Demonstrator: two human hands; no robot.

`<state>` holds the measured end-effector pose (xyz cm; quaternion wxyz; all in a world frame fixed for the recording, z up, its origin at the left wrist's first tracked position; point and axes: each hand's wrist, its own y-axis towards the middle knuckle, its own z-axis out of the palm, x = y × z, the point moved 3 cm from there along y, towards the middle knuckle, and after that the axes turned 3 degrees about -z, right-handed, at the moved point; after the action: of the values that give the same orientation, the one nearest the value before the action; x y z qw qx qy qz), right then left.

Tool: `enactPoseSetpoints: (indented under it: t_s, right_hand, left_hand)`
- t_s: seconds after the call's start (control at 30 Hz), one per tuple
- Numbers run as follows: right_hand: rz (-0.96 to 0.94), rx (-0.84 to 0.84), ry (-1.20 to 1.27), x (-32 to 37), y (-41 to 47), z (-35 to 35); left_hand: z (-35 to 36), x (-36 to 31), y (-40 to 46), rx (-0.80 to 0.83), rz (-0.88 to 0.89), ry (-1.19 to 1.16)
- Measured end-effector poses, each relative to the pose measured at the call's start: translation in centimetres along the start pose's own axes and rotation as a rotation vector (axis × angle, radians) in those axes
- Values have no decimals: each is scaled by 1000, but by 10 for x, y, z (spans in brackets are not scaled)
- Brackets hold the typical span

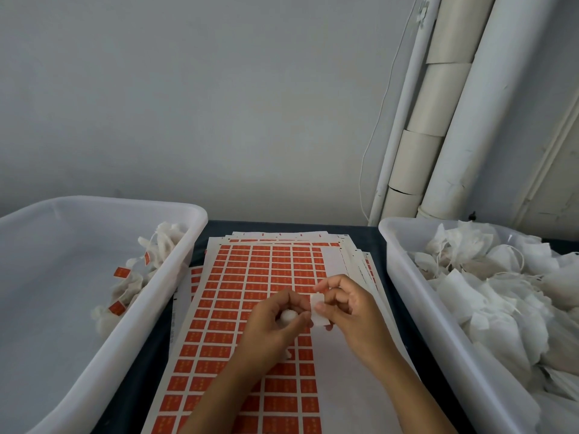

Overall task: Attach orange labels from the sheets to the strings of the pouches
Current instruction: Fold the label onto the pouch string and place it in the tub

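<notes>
Left hand [275,324] curls round a small white pouch [286,316]; right hand [347,308] pinches a label [318,308], white side up, btwn thumb and fingertips, just beside the pouch, both over the label sheets [250,292]. L to R: left tub [103,308] w/ a few tagged pouches [131,283] along its right wall; sheets stacked on dark table [200,230]; right tub [416,292] heaped w/ untagged pouches [501,292]. White pipes [438,120] behind.

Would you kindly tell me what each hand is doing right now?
Left hand: grips a white pouch.
Right hand: pinches a label, white side showing.
</notes>
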<state>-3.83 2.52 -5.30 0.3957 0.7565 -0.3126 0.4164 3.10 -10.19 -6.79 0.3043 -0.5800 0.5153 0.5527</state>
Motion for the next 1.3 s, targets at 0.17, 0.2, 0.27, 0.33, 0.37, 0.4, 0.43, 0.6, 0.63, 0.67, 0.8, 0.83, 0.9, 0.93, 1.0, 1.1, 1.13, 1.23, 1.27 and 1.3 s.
enactPoseSetpoints:
  t_s: [0.17, 0.2, 0.27, 0.33, 0.37, 0.4, 0.43, 0.6, 0.63, 0.67, 0.8, 0.83, 0.9, 0.93, 1.0, 1.1, 1.13, 1.23, 1.27, 1.3]
  right_hand:
    - [-10, 14, 16, 0, 0, 1]
    - [-13, 18, 21, 1, 0, 1]
    - [-20, 28, 29, 1, 0, 0]
    - [-17, 48, 53, 2, -1, 0]
    - [-14, 61, 86, 3, -1, -1]
    - [-11, 73, 128, 4, -1, -2]
    - [-10, 78, 158, 3, -1, -4]
    - [-188, -3, -73, 7, -1, -12]
    - [-226, 1, -123, 9, -1, -11]
    - [-252, 14, -176, 11, -2, -9]
    - [-274, 41, -294, 12, -3, -4]
    - [-268, 40, -271, 12, -3, -4]
    - [-260, 32, -212, 12, -3, -5]
    - [-251, 27, -186, 12, -3, -5]
    - [-221, 20, -147, 10, -3, -5]
    - [-172, 11, -140, 6, -4, -1]
    - [-159, 10, -137, 5, -4, 0]
    - [-134, 0, -111, 4, -5, 2]
    - [-127, -6, -97, 5, -5, 3]
    - [-121, -16, -82, 5, -5, 3]
  left_hand:
    - [-2, 0, 2, -3, -8, -1]
    - [-2, 0, 2, 1, -11, 3]
    - [-2, -1, 3, 6, -21, 25]
    - [-2, 0, 3, -8, -47, 20]
    - [-3, 1, 3, -27, -72, -1]
    - [-5, 2, 4, -48, -103, -31]
    - [-7, 3, 4, -60, -136, -68]
    - [-10, 0, 2, -17, -247, -262]
    - [-10, 0, 2, -11, -253, -263]
    - [-9, 0, 3, -8, -254, -253]
    - [-8, -1, 3, 26, -214, -202]
    - [-8, -2, 3, 38, -204, -206]
    - [-7, -3, 3, 54, -194, -212]
    - [-7, -2, 3, 60, -192, -209]
    - [-6, -2, 3, 73, -187, -192]
    - [-6, -1, 3, 90, -176, -170]
    - [-6, -2, 3, 96, -172, -164]
    - [-6, -2, 3, 103, -159, -141]
    - [-6, -2, 3, 103, -155, -134]
    - [-6, -2, 3, 102, -149, -128]
